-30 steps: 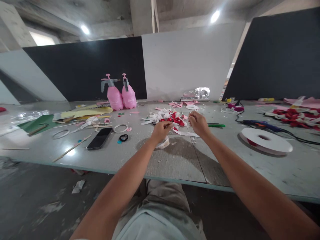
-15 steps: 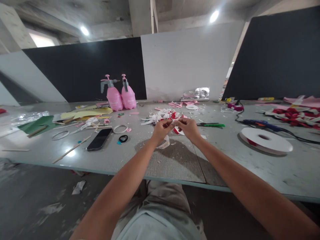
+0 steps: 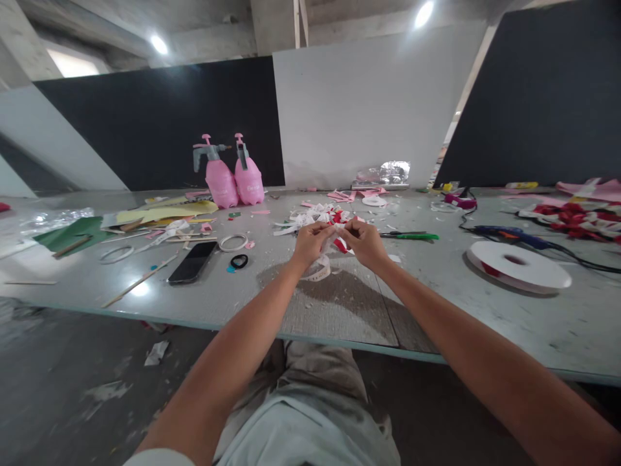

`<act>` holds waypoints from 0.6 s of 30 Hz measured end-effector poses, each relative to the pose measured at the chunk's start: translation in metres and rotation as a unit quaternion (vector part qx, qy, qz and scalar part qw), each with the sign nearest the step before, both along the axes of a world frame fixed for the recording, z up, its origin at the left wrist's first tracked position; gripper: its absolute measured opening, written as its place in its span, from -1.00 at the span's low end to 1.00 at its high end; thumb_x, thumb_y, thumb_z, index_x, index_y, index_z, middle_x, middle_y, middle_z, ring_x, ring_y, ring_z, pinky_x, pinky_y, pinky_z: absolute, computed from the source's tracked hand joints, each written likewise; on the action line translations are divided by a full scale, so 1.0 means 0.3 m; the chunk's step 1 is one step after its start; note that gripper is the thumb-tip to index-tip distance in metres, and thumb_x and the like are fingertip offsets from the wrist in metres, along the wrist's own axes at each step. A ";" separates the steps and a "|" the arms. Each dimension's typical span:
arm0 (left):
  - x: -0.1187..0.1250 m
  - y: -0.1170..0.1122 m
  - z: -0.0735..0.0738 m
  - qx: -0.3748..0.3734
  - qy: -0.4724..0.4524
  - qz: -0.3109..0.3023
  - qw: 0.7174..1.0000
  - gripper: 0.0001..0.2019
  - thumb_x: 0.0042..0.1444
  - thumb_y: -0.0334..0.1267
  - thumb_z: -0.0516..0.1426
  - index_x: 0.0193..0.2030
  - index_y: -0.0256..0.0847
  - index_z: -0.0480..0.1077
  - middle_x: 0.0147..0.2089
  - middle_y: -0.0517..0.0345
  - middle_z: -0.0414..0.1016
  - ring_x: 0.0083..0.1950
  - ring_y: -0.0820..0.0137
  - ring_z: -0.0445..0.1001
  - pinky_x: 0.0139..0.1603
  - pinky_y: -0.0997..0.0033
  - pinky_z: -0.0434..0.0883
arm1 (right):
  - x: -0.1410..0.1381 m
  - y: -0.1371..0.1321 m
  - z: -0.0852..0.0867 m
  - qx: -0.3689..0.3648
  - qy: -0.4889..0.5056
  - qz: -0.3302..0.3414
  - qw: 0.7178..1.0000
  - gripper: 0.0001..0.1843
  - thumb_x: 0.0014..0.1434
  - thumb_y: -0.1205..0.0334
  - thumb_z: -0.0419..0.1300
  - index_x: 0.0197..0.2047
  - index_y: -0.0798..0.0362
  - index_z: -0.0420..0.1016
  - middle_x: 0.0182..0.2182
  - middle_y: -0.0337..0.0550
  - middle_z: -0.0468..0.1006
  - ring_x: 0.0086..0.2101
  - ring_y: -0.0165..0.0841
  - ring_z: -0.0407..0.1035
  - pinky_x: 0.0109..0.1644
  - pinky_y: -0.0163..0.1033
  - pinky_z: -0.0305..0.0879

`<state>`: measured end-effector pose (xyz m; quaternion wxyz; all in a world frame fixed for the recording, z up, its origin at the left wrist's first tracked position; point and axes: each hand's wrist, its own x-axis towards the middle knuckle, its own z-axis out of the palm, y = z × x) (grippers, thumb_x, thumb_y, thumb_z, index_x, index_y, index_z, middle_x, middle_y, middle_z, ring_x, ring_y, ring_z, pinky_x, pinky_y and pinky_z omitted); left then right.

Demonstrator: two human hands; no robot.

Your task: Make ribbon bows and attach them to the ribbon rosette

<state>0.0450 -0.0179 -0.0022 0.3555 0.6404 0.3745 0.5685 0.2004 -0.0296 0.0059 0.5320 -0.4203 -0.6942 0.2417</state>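
My left hand [image 3: 312, 244] and my right hand [image 3: 363, 242] meet over the table, fingertips pinched together on a white ribbon [image 3: 321, 269]. A loop of it hangs below my left fingers down to the tabletop, with faint print on it. What the fingertips do with the ribbon between them is too small to make out. Just behind my hands lies a heap of white and red ribbon pieces [image 3: 317, 214]. Green-handled scissors [image 3: 412, 236] rest to the right of my right hand.
At left are a phone [image 3: 193, 263], a black ring [image 3: 239, 261], a white ring [image 3: 233, 243] and two pink spray bottles [image 3: 249, 182]. To the right lie a ribbon spool [image 3: 519, 265], a blue glue gun [image 3: 512, 235] and red-white ribbon strips [image 3: 577, 219]. The table edge [image 3: 310, 342] runs before me.
The camera view has tilted down slightly, so the background sits higher. Both hands keep their pinch on the ribbon, with the fingertips slightly shifted.
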 end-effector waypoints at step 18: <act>-0.003 0.014 -0.014 -0.022 -0.014 -0.054 0.998 -0.64 0.00 0.05 0.23 -0.48 -0.26 0.41 -0.53 0.23 0.29 -0.51 0.54 0.19 -0.48 0.47 0.14 | 0.025 -0.001 -0.011 0.039 -0.061 0.018 0.997 -0.68 0.11 0.02 0.16 -0.53 0.02 0.23 -0.66 -0.34 0.21 -0.59 -0.48 0.05 -0.49 -0.31 -0.06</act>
